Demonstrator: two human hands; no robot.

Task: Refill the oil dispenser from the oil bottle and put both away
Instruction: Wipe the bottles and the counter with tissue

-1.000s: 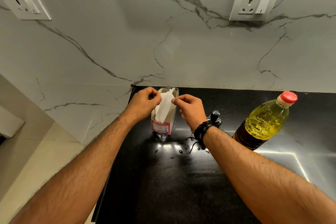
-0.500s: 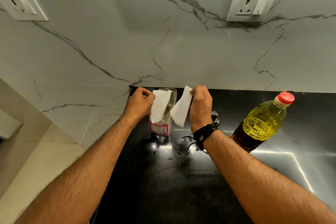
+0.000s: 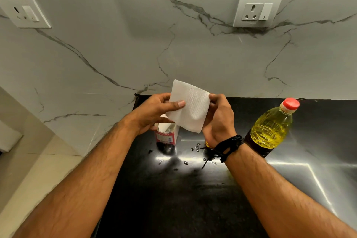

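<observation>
A white paper napkin (image 3: 190, 109) is held up between both hands above the black counter (image 3: 173, 199). My left hand (image 3: 154, 114) pinches its left edge with the thumb on front. My right hand (image 3: 218, 120) grips its right edge. The oil bottle (image 3: 270, 129), yellow oil with a red cap, stands on the counter at the right. The oil dispenser is almost hidden behind my right wrist; only a sliver of yellow (image 3: 207, 144) shows there.
An open napkin box (image 3: 167, 135) with a pink label stands under my left hand. Small drops (image 3: 195, 149) lie on the counter near it. The marble wall behind carries two sockets (image 3: 257, 10) (image 3: 25, 12). The counter's left edge drops to a beige floor.
Both hands pulled a napkin up out of the box and raised it. It now hangs spread between them, higher than before.
</observation>
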